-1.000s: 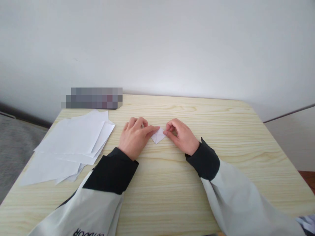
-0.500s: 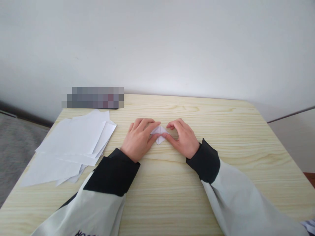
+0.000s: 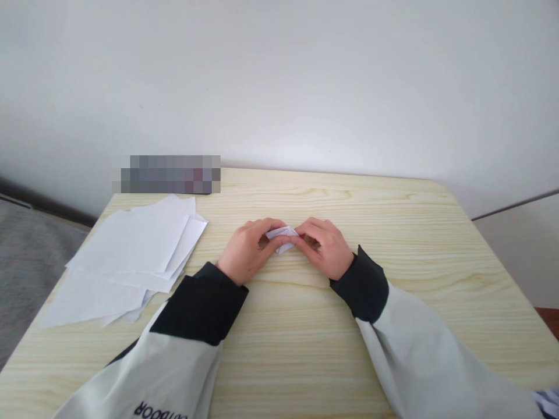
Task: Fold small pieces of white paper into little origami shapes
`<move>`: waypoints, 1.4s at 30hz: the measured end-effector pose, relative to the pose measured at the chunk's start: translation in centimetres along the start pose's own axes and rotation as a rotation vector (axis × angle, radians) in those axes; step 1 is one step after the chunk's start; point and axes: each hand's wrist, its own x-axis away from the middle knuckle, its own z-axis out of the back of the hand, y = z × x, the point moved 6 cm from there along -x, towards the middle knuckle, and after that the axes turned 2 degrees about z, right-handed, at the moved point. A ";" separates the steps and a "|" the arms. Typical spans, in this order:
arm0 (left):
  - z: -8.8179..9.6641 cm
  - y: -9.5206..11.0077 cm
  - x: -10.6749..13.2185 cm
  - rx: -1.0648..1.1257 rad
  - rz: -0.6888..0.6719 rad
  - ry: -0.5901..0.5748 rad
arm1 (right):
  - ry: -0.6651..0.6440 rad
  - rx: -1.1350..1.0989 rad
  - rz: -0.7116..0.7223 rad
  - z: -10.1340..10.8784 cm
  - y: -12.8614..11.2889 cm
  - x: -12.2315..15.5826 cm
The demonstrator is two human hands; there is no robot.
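Observation:
A small folded piece of white paper (image 3: 283, 237) sits at the middle of the light wooden table (image 3: 393, 233), raised slightly between my two hands. My left hand (image 3: 247, 250) curls round its left side, fingers pinching the paper's edge. My right hand (image 3: 325, 247) pinches its right side, fingers bent over the top. Most of the paper is hidden under my fingers. Both sleeves are pale grey with black cuffs.
A loose pile of white paper sheets (image 3: 131, 256) lies on the table's left part, reaching near the left edge. A blurred dark object (image 3: 168, 173) lies at the back left by the white wall. Grey floor shows to the left.
The folded paper lay flat as a small diamond under my fingertips; now both hands have closed in on it and lifted its edges, so less of it shows.

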 end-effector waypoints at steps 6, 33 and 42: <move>0.2 0.2 -0.1 0.051 0.013 -0.034 | -0.041 -0.030 0.096 -0.2 -0.5 0.1; -0.4 -0.4 0.1 0.390 0.198 -0.246 | -0.050 -0.160 -0.067 0.4 0.0 0.1; -0.6 -0.9 0.1 0.505 0.262 -0.235 | -0.032 -0.458 -0.198 0.1 0.6 0.5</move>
